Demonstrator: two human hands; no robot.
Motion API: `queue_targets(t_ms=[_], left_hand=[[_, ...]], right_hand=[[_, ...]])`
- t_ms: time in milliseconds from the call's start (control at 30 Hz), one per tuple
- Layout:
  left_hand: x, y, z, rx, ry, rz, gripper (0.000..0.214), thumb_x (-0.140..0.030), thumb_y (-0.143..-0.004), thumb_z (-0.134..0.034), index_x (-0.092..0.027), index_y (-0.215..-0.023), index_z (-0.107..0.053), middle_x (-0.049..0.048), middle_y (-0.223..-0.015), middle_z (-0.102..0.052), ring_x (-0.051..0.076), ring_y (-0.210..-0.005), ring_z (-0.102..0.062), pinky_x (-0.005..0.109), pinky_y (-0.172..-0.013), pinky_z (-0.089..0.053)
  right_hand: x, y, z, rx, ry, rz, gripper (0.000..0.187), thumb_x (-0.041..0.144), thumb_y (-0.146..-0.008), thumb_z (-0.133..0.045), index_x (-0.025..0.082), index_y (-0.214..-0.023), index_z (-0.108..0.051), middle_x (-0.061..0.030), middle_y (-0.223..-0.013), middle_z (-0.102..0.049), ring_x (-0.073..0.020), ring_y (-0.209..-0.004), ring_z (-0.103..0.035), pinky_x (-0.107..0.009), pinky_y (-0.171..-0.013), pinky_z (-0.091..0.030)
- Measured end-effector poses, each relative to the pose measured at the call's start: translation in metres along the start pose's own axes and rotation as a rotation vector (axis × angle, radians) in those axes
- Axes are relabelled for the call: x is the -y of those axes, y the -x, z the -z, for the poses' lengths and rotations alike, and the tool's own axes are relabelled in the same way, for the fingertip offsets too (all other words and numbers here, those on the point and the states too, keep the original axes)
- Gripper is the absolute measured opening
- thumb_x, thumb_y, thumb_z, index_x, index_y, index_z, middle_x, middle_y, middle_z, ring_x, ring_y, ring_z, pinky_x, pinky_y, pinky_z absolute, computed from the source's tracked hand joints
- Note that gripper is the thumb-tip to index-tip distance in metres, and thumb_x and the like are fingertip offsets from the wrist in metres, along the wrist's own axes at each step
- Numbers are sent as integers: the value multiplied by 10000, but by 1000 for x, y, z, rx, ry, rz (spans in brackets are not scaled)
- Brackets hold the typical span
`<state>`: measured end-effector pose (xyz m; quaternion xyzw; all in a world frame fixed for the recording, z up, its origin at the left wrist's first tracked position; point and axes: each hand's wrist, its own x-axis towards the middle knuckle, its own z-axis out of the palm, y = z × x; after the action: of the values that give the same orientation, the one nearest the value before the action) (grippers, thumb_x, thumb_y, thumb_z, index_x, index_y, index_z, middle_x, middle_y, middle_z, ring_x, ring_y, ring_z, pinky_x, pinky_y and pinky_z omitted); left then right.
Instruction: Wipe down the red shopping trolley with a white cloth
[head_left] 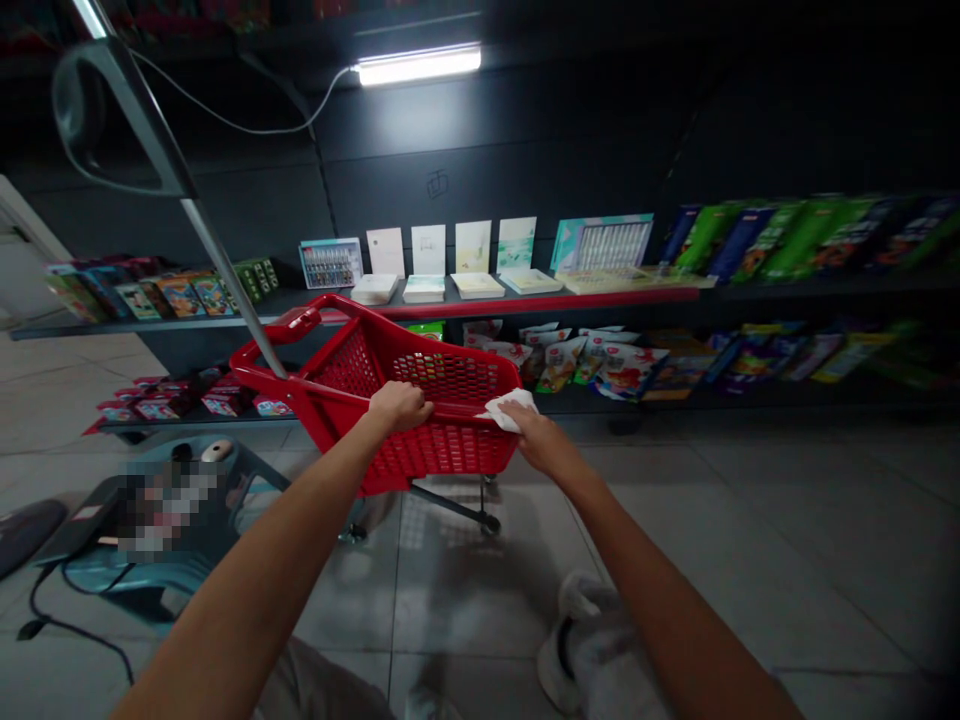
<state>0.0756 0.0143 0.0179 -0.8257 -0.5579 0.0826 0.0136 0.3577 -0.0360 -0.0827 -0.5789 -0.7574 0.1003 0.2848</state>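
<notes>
A red plastic shopping cart (450, 446) stands side-on before me, its handle end to the left. My left hand (401, 405) is closed over the near rim of the basket, around its middle. Toward the right end of that same rim, my right hand (534, 420) grips a crumpled white cloth (511, 405), perhaps a tissue, pressed against the rim. The fingertips of the right hand are partly covered by the cloth. A grey pole (232, 285) slants down to the cart's handle end.
Behind the cart runs a shelf (637, 285) with notebooks, pen sets and snack bags. Boxed goods (180, 295) sit at its left. A teal plastic stool (135, 575) with a cable stands at lower left. A lit tube lamp (420, 64) hangs above.
</notes>
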Motion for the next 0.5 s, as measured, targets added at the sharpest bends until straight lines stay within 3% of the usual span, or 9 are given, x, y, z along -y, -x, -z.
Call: queue_targets(t_ms=[167,300,367,433,500], left_hand=[[10,11,-3,-54,-43,-15,582,-503,-995,-362,-154,-1046,-825,201,-1080,-783,316,-1076,-738,383,-946,-538],[17,16,-3,-50,-53,-35,559,-524,-978,-399,-170,-1005,-832,186,-1023,-793,305,-1026,-752,368,-902,-547],[20,19,-4,-44,-60,-42,547,-528,-970,-414,-177,-983,-833,180,-1005,-795,299,-1006,-757,362,-887,-550],[22,21,-4,-40,-66,-42,537,-526,-968,-418,-187,-968,-834,170,-990,-796,291,-984,-761,357,-876,-551],[25,22,-6,-39,-71,-41,538,-532,-971,-412,-199,-963,-834,161,-978,-797,283,-972,-763,353,-874,-550]], right_hand=[[-18,-7,8,-201,-200,-196,584,72,-790,-508,237,-1317,-702,-79,-1348,-710,-279,-1251,-662,-380,-1100,-489],[-31,-26,16,-593,-341,-469,486,200,-863,-474,134,-1297,-684,-161,-1218,-748,-290,-1202,-671,-414,-1062,-506],[-32,-35,17,-722,-356,-533,489,228,-883,-456,109,-1303,-675,-197,-1241,-727,-296,-1233,-654,-414,-1080,-489],[-30,-41,15,-735,-363,-538,497,226,-890,-449,113,-1324,-663,-205,-1289,-704,-289,-1252,-647,-412,-1098,-470],[-25,-45,7,-632,-418,-535,478,224,-874,-483,133,-1304,-673,-180,-1275,-717,-272,-1205,-670,-422,-1077,-483]])
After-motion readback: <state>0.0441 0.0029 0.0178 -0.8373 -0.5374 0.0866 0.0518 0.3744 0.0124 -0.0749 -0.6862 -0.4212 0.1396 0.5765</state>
